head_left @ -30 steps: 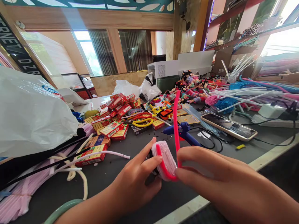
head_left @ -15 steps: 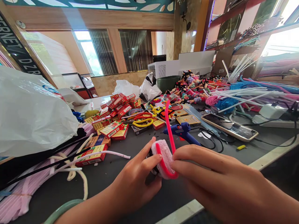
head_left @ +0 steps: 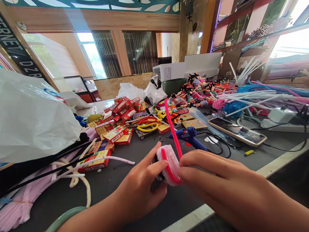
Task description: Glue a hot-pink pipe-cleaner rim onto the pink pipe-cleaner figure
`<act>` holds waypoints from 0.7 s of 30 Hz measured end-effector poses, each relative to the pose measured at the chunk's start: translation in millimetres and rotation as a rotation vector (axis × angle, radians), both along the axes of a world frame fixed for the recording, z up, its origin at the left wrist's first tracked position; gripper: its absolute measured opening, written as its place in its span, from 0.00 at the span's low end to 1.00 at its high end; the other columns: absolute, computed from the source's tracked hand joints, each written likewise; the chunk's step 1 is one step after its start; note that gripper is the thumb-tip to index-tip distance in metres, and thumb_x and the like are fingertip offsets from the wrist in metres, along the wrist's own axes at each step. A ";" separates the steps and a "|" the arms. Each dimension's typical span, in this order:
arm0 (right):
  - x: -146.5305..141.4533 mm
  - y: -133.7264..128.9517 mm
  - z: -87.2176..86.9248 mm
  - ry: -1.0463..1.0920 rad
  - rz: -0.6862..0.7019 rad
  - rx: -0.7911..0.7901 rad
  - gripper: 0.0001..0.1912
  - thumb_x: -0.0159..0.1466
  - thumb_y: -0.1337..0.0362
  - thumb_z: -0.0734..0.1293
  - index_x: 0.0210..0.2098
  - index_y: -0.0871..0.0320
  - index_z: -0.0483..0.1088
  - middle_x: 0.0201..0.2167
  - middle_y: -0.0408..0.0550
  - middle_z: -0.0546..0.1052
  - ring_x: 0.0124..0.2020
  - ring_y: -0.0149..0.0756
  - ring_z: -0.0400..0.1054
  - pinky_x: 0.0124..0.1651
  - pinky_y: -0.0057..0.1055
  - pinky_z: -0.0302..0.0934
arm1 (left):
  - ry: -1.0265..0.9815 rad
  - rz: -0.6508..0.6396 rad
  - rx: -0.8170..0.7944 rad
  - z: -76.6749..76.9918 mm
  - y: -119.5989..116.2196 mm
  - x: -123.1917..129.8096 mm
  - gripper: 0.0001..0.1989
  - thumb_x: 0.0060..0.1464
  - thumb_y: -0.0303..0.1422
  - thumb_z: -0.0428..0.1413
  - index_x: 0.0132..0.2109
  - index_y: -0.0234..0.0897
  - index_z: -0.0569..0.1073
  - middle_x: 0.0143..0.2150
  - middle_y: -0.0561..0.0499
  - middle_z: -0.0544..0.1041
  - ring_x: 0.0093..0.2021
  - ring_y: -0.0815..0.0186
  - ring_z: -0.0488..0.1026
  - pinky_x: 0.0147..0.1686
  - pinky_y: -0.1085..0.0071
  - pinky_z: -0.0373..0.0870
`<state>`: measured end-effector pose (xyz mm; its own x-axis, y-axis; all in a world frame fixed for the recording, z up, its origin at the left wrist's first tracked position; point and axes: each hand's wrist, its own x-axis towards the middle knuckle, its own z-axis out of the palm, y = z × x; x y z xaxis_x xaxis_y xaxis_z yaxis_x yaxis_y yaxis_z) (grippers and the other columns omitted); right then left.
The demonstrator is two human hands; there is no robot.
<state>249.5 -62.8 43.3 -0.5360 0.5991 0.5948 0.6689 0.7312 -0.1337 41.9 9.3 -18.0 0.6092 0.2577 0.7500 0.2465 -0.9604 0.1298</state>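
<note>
My left hand (head_left: 145,177) is closed round a small fuzzy bundle (head_left: 170,158), pale pink along its side and dark on the part facing left. Its thumb presses a bright pink pipe cleaner (head_left: 172,129) against the bundle's edge. That pipe cleaner runs down the side, bends at the bottom, and its free end sticks up above my fingers. Pinched together, the fingertips of my right hand (head_left: 212,177) grip the pipe cleaner at the bundle's right side. The bend itself is partly hidden behind those fingers. Just beyond the hands lies a blue glue gun (head_left: 189,137).
Red and yellow small boxes (head_left: 118,132) and yellow-handled scissors (head_left: 148,126) lie ahead. A phone (head_left: 238,130) rests at right, before white and blue pipe cleaners (head_left: 253,100). Small dolls (head_left: 200,88) are heaped behind. A white plastic bag (head_left: 36,116) and pink pipe cleaners (head_left: 26,199) fill the left.
The pink pipe cleaner's free end has tipped to the left and looks straighter. My right fingers have shifted slightly and cover more of the bend. My left hand stays put.
</note>
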 end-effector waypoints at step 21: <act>1.4 6.2 0.4 0.052 -0.030 0.046 0.15 0.64 0.77 0.57 0.35 0.58 0.73 0.31 0.47 0.77 0.29 0.32 0.73 0.34 0.23 0.69 | 0.026 0.008 -0.001 0.3 0.9 -1.6 0.22 0.55 0.20 0.54 0.55 0.34 0.61 0.62 0.24 0.65 0.64 0.50 0.63 0.54 0.59 0.73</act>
<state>250.9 -56.6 43.8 -0.4857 0.5854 0.6492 0.6834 0.7173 -0.1355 40.4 10.3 -17.7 0.6262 0.2634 0.7338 0.2575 -0.9583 0.1243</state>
